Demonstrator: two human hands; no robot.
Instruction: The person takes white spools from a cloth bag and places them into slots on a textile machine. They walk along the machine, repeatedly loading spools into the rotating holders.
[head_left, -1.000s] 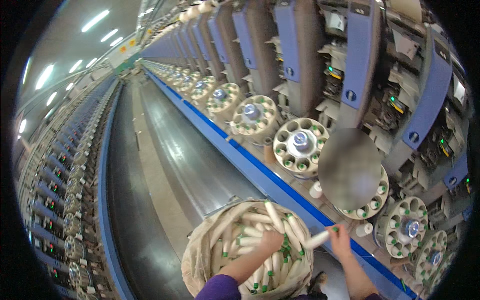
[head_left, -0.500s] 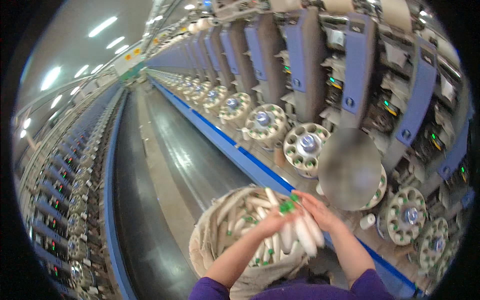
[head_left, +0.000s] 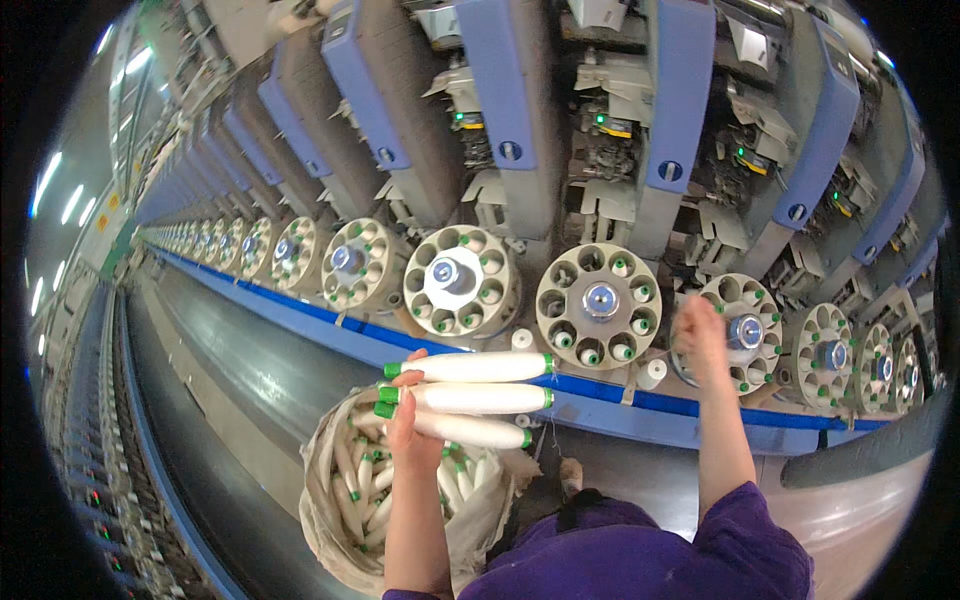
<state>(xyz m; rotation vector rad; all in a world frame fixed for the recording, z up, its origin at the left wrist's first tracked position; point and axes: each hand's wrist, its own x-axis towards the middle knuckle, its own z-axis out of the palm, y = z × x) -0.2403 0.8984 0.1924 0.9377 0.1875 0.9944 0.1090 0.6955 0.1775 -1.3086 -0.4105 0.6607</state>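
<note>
Three white yarn bobbins point(head_left: 470, 398) with green ends lie side by side, roughly level, in my left hand point(head_left: 405, 425). It is closed round their left ends, and loose threads trail from the right ends. Below them stands a cloth sack point(head_left: 325, 480) full of similar bobbins. My right hand point(head_left: 703, 335) is raised over the left edge of a round bobbin magazine point(head_left: 752, 295). Its fingers look curled together but are smeared by motion; whether a thread is in them I cannot make out. The magazine's pockets hold several green-tipped bobbins.
A row of round magazines, such as the one with partly filled pockets point(head_left: 600, 300), runs along the winding machine point(head_left: 510, 90). A blue rail point(head_left: 640, 400) edges it. Small white cones point(head_left: 651, 374) stand between magazines. Another machine row point(head_left: 110, 450) lines the left side.
My view has turned toward the machine. My hands have parted: the left has swung the bobbins level over the sack's far edge, and the right has moved from beside them to a magazine.
</note>
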